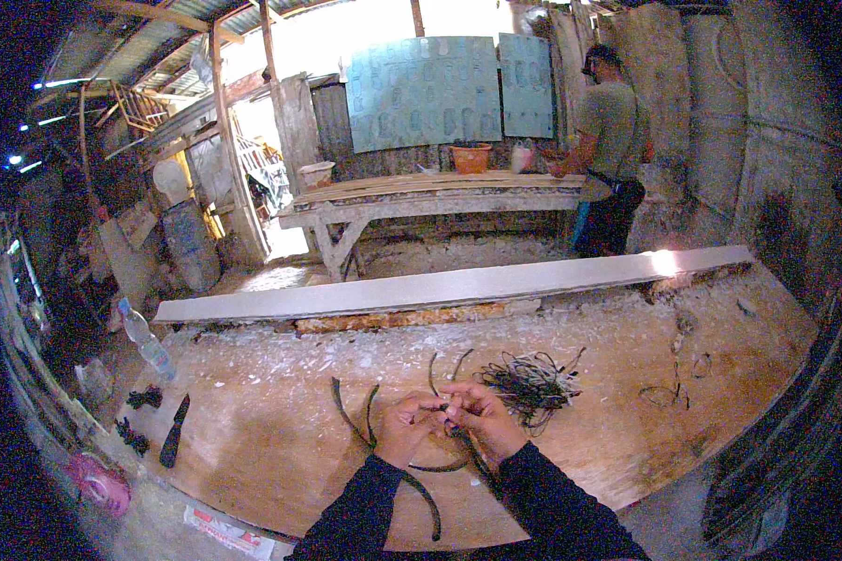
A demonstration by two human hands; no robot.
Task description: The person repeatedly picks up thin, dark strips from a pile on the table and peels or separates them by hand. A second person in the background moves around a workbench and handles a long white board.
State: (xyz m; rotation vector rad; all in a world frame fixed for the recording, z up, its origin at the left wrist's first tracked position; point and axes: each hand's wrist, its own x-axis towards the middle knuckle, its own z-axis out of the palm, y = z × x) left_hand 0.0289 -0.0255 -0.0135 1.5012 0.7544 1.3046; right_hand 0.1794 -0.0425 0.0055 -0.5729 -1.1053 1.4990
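My left hand (410,426) and my right hand (487,420) meet above the near middle of the wooden table, fingertips pinched together. Between them is a thin dark strip (478,462), whose lower part runs down beside my right wrist. What exactly the fingertips press on is too small to tell. Around my hands lie several curved dark strips (425,502), some passing under my left wrist. Just right of my right hand sits a tangled heap of black and pale thin strands (531,385).
On the left are a black knife (174,432), two small black bundles (144,397) and a clear bottle (148,340). A long white board (421,287) spans the table's far edge. Loose strands (666,396) lie right. Behind, a person (612,140) stands by a bench (440,199) with an orange bucket (471,159).
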